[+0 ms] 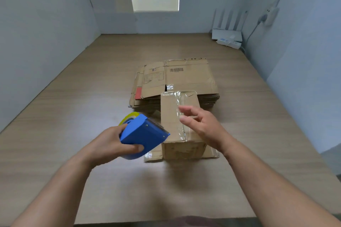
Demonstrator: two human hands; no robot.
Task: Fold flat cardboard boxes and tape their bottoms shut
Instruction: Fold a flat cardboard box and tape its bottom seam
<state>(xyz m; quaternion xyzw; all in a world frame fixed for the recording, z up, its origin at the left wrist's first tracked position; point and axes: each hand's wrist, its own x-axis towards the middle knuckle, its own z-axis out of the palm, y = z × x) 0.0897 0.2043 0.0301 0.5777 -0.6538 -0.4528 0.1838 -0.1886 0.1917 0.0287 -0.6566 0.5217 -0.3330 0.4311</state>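
Observation:
A folded brown cardboard box [171, 114] stands upside down in the middle of the table, its bottom flaps covered by a strip of clear tape. My left hand [108, 143] grips a blue tape dispenser [144, 134] with a yellowish tape roll, held just left of the box with its toothed blade pointing at the box. My right hand [201, 127] hovers over the right half of the box's taped bottom, fingers loosely spread and holding nothing. Behind the box lies a stack of flat cardboard boxes [184, 79].
The work goes on at a wooden table [92, 97] enclosed by white walls left, back and right. A white router [227, 33] with antennas and a power strip sit in the far right corner, with a cable running up the right wall.

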